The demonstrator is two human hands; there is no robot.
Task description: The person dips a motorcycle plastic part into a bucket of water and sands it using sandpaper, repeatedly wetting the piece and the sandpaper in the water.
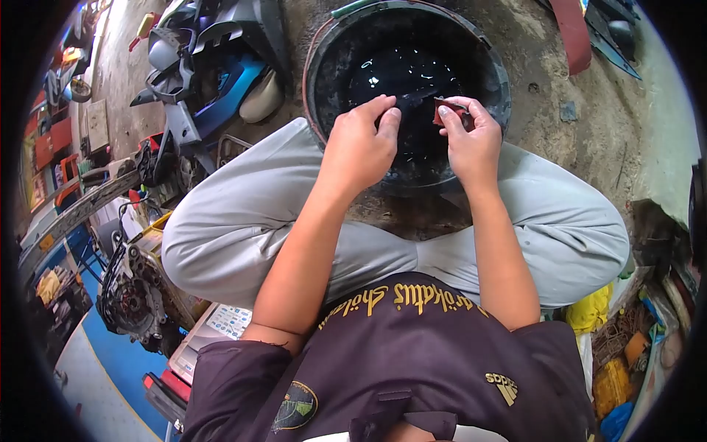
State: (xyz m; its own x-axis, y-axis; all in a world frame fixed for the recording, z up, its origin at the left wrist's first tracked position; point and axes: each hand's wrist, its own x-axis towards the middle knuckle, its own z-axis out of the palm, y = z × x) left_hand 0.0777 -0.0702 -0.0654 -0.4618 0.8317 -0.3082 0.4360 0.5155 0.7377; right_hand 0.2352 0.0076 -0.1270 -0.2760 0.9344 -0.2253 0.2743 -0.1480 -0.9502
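Note:
A round black bucket [503,110] with dark, shiny liquid [401,70] in it stands between my bent knees. Over its near half, my right hand [475,140] pinches a small red piece [445,114] with a dark edge between thumb and fingers; its exact kind is unclear. My left hand [362,144] is to the left of it, also above the bucket, with fingers curled and thumb close to them. Whatever it may grip is hidden against the dark liquid. The two hands are apart.
Motorcycle body panels, among them a blue panel [232,92], lie on the floor left of the bucket. An engine [136,295] sits at my left. A red panel [571,37] is at the upper right. Yellow cloth [589,313] and clutter lie beside my right knee.

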